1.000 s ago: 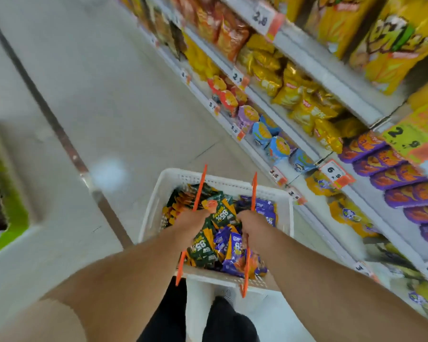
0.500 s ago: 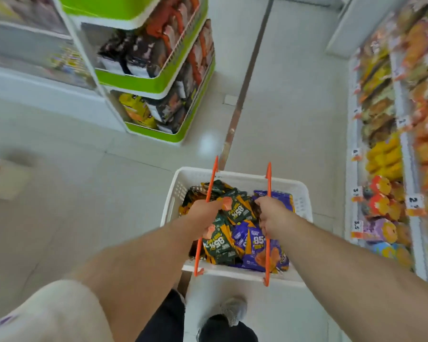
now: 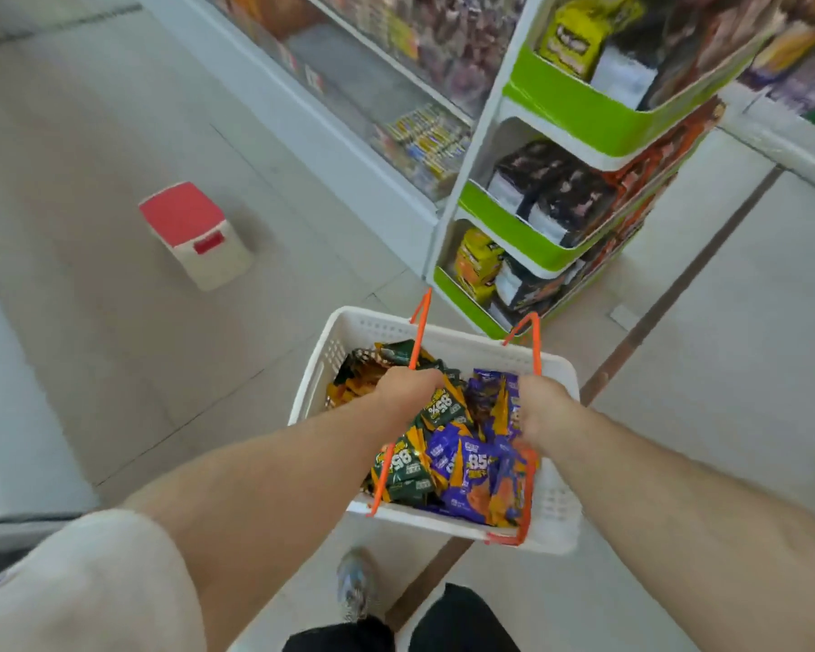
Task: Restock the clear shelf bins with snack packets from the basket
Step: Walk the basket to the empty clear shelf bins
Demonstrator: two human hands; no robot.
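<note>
Basket (image 3: 556, 515), white and perforated, carried at our waist height over a pale tiled floor (image 3: 114, 345); all places below are given relative to it. Left hand (image 3: 408, 385) sits above the basket's left half, its fingers curled tightly round the left orange handle (image 3: 417, 329), which rises from the far rim and runs down to the near rim. Right hand (image 3: 539, 407) sits above the right half, fingers likewise closed round the right orange handle (image 3: 535, 343); we see only the backs of both fists, so the fingertips themselves are hidden. Packets fill the basket: green packets (image 3: 403, 463) lie mainly in the left and middle, purple packets (image 3: 471, 463) in the right and near part, several marked with a large "85". Beyond the far right corner stands a green-and-white rack (image 3: 579, 110) with tiered trays of dark, yellow and orange packs. Beyond the basket and left of that rack, we see a long white shelf unit (image 3: 349, 148) with clear fronts, its stock blurred. Far to the left on the floor is a small white stool (image 3: 194, 228) with a red top. Below the near rim, we see a grey shoe (image 3: 356, 585) and dark trousers (image 3: 462, 623); a pale sleeve (image 3: 81, 590) covers the left upper arm.
</note>
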